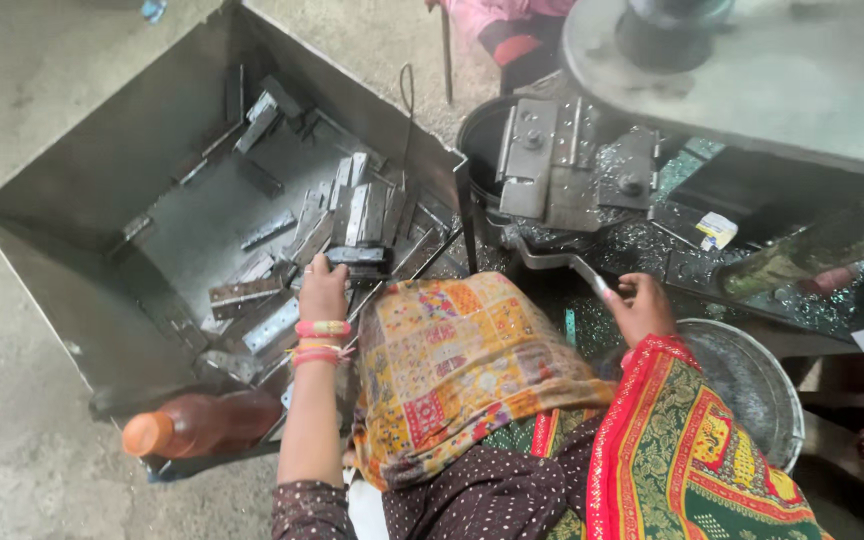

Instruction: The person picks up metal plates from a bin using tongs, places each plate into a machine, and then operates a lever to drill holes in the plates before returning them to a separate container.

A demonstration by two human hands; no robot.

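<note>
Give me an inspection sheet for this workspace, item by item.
Surface: grey concrete floor; dark machine bed strewn with shiny metal chips.
Job's things: flat grey metal hinge plates heaped in an open sheet-metal bin.
Clutter: brown plastic bottle with orange cap lying at the bin's near edge; round metal basin.
Grippers: left hand, bangles at the wrist, reaches into the bin onto the plates; right hand grips a thin metal lever.
Cables: thin dark wire loop at the bin's rim.
Surroundings: another person in pink at the top edge.
</note>
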